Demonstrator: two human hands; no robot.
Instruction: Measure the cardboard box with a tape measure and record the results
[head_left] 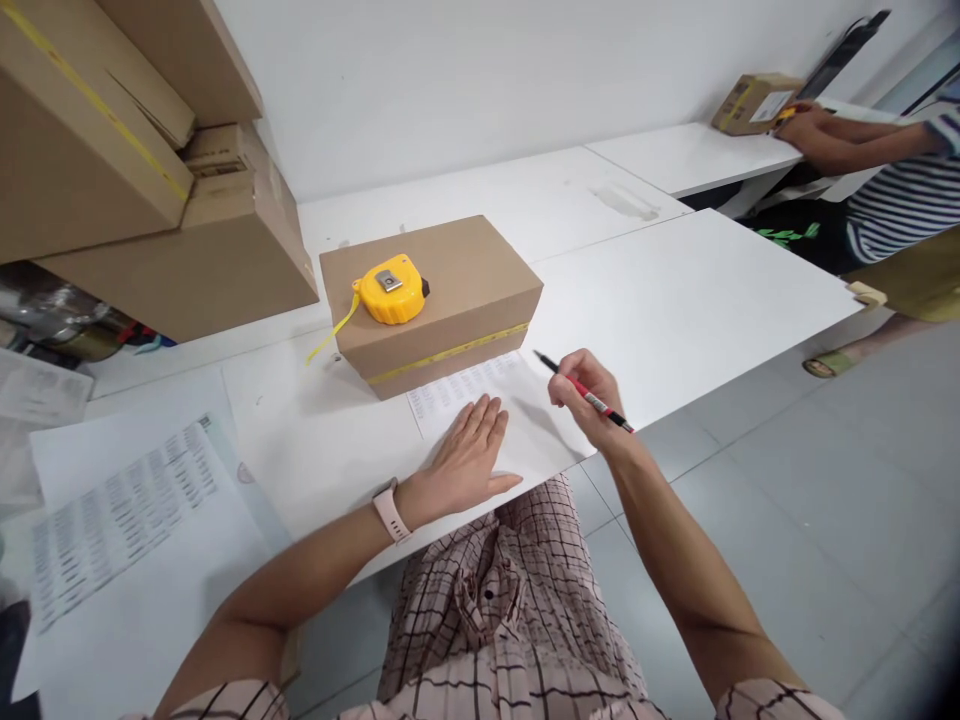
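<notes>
My left hand (465,460) lies flat with fingers stretched out on a printed sheet of paper (480,395) at the near edge of the white table (675,290). My right hand (589,395) is closed on a red and black pen (581,390), its tip raised just above the sheet's right part. Right behind the sheet stands a closed cardboard box (442,300) with yellow tape. A yellow tape measure (391,288) rests on top of the box, its tape end hanging over the left side.
Large stacked cardboard boxes (150,180) fill the left side. More printed sheets (120,515) lie at the near left. At the far right another person's hand (806,128) touches a small box (754,102) on another table. Grey tiled floor lies to the right.
</notes>
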